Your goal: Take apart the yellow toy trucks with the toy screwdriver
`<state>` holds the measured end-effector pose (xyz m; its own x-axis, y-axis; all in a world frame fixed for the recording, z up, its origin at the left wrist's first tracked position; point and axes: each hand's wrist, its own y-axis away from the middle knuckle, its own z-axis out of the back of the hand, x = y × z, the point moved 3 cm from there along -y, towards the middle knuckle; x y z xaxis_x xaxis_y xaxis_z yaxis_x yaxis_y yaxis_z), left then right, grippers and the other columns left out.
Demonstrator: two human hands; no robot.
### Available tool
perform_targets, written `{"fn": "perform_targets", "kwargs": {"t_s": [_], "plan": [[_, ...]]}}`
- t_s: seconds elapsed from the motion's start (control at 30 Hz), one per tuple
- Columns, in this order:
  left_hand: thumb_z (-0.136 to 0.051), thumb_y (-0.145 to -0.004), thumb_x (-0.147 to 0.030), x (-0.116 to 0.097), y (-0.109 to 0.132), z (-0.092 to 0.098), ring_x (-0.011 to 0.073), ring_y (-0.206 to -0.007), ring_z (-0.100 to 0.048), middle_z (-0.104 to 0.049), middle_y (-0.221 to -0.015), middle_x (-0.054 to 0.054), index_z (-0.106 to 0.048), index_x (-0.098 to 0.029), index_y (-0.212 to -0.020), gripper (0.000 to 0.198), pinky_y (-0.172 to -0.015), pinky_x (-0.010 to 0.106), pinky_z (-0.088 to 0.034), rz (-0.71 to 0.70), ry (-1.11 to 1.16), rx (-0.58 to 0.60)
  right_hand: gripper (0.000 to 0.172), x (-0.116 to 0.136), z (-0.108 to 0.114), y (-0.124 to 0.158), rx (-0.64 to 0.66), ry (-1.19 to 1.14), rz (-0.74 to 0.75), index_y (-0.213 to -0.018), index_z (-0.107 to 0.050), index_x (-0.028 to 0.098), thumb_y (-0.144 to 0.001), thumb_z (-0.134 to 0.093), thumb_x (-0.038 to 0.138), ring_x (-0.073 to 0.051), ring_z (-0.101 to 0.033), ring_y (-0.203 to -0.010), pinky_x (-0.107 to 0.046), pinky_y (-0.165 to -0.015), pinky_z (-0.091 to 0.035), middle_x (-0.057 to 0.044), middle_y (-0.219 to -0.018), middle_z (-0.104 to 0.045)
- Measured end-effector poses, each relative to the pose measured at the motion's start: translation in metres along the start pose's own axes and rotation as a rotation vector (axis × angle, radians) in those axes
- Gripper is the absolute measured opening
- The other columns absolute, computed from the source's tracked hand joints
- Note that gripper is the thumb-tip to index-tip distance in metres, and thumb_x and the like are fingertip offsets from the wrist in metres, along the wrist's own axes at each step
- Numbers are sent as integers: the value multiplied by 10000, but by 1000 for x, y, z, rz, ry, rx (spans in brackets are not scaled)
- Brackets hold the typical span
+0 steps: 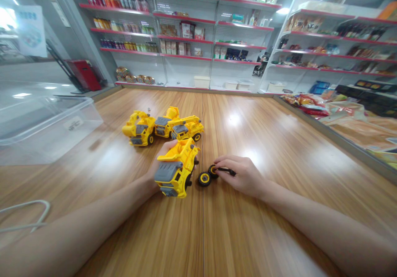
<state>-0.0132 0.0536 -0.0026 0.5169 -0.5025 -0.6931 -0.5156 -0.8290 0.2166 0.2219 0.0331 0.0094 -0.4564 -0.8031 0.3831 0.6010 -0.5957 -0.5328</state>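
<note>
My left hand (163, 153) grips a yellow and grey toy dump truck (175, 168) from behind, holding it just above the wooden table (273, 144). My right hand (240, 173) rests on the table to the truck's right, its fingers pinched on a small black part (226, 170) that touches a loose yellow and black wheel (213, 170). A second loose wheel (204, 179) lies beside it, between the truck and my right hand.
Three more yellow toy construction trucks (164, 128) stand in a row behind my hands. A clear plastic bin (40, 124) sits at the left, a white cable (27, 215) near the front left. Shop shelves (186, 37) and snack packets (310, 103) line the back and right.
</note>
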Motion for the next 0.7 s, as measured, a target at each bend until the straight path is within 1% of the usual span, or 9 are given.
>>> {"fn": "perform_targets", "kwargs": {"t_s": [0.1, 0.17, 0.2, 0.3, 0.37, 0.43, 0.53, 0.6, 0.7], "plan": [[-490, -801, -425, 0, 1, -2, 286, -716, -718, -730, -880, 162, -672, -87, -1058, 462, -545, 362, -582, 0, -3, -8, 160, 4, 3, 1, -9, 51, 15, -1039, -660, 208, -904, -574, 216, -155, -655, -823, -264, -695, -548, -75, -999, -661], [-494, -805, -418, 0, 1, -3, 290, -719, -720, -729, -871, 156, -675, -95, -1043, 440, -547, 362, -581, -5, -9, -8, 233, 10, 3, 2, 38, 103, 57, -1104, -643, 212, -895, -547, 181, -142, -631, -777, -256, -648, -532, -80, -1036, -631], [-494, -808, -413, 0, 1, -3, 291, -718, -720, -728, -865, 153, -675, -98, -1043, 433, -551, 364, -581, -7, -12, -7, 287, 14, 2, 3, 82, 136, 87, -1150, -629, 219, -890, -526, 157, -137, -623, -767, -256, -638, -528, -83, -1075, -616], [-484, -824, -410, 0, 0, -2, 274, -673, -709, -722, -811, 143, -666, -93, -1071, 442, -559, 367, -578, -4, -21, -7, 426, 23, -2, 4, 227, 243, 140, -1260, -576, 233, -865, -479, 108, -144, -623, -791, -261, -616, -526, -103, -1205, -558], [-479, -829, -417, 0, 0, -2, 258, -640, -697, -717, -785, 141, -659, -81, -1086, 460, -556, 362, -576, -1, -21, -2, 457, 25, -4, 4, 286, 279, 129, -1279, -564, 225, -847, -480, 104, -158, -632, -831, -265, -620, -534, -118, -1262, -521], [-479, -828, -423, -1, 0, -2, 262, -665, -702, -720, -814, 149, -653, -76, -1097, 472, -560, 359, -578, 0, -20, 1, 463, 24, -4, 3, 309, 290, 113, -1275, -569, 220, -834, -488, 103, -164, -639, -853, -270, -641, -545, -127, -1299, -497], [-478, -830, -425, -1, 1, -3, 274, -701, -711, -723, -853, 151, -648, -85, -1109, 471, -560, 361, -581, -8, -30, 4, 502, 22, -2, 2, 304, 296, 107, -1306, -548, 226, -824, -493, 94, -167, -645, -865, -276, -656, -547, -133, -1331, -479], [-473, -835, -426, -1, 1, -5, 258, -647, -701, -721, -819, 141, -647, -84, -1112, 473, -550, 355, -578, -17, -40, 15, 524, 22, -1, 2, 304, 295, 110, -1322, -537, 242, -822, -495, 91, -168, -643, -871, -271, -648, -540, -130, -1348, -467], [-471, -839, -435, 0, 2, -6, 233, -566, -676, -718, -782, 128, -642, -80, -1124, 485, -536, 350, -572, -29, -54, 32, 519, 25, -1, 2, 352, 289, 123, -1309, -551, 287, -828, -503, 97, -162, -635, -875, -254, -629, -525, -112, -1334, -472]]}}
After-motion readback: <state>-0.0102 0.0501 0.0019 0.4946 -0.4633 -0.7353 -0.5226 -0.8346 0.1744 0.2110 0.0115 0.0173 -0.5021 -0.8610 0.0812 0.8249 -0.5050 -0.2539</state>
